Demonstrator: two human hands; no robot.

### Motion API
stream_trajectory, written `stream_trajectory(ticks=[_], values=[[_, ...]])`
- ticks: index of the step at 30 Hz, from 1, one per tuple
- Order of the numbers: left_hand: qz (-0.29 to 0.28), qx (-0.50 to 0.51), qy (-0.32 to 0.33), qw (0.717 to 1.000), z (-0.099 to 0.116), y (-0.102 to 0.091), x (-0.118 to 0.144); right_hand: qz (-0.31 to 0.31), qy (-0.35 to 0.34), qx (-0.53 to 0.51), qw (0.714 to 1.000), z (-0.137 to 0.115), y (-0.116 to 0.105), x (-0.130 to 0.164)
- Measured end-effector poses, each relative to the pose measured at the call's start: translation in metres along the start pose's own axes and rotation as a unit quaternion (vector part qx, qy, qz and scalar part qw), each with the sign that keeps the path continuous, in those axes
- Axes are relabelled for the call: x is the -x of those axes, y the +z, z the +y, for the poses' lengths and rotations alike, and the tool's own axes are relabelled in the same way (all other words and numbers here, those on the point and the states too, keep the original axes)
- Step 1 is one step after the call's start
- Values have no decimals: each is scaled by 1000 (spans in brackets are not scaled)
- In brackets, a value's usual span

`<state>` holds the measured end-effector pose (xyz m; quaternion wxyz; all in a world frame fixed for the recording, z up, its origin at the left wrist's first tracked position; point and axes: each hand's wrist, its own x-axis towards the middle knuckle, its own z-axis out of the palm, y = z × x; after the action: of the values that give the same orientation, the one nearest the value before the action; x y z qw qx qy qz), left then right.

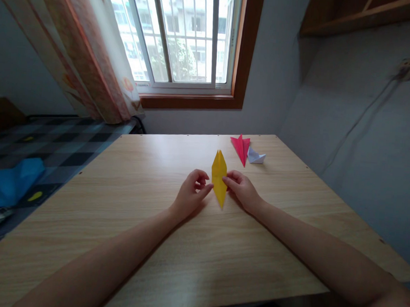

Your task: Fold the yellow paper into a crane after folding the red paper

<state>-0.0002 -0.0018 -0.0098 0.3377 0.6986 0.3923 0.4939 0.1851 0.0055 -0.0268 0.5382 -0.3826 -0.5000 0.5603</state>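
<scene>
- Head view: yellow folded paper (pixel 219 176), a long diamond with a split tip at the far end, lay flat on the wooden surface (pixel 155 169), near its middle.
- Left hand (pixel 191 193) had fingers curled, thumb and forefinger tips pinching the paper's left edge at its waist.
- Right hand (pixel 241 189) was likewise curled, fingertips pinching the right edge opposite.
- Red folded paper (pixel 241 148) lay farther back and to the right, with a white folded paper (pixel 255 156) touching it on its right.
- Blue sheet (pixel 10 181) lay on the checked bed at left, well apart.
</scene>
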Motion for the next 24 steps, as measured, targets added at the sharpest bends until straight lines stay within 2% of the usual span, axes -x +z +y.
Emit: stream_trajectory(ticks=[4, 11, 15, 19, 24], values=[[-54, -45, 43, 997, 3, 0, 2, 3, -32, 23, 999, 1, 0, 1], [-102, 6, 23, 995, 2, 2, 4, -26, -149, 98, 984, -1, 2, 7], [-107, 91, -23, 990, 1, 3, 2, -71, -169, 156, 971, -4, 4, 12], [-78, 205, -100, 971, -1, 2, -2, -72, -195, 224, 952, -6, 5, 16], [-60, 256, -161, 951, -4, 0, -4, -95, -190, 230, 950, -7, 6, 17]])
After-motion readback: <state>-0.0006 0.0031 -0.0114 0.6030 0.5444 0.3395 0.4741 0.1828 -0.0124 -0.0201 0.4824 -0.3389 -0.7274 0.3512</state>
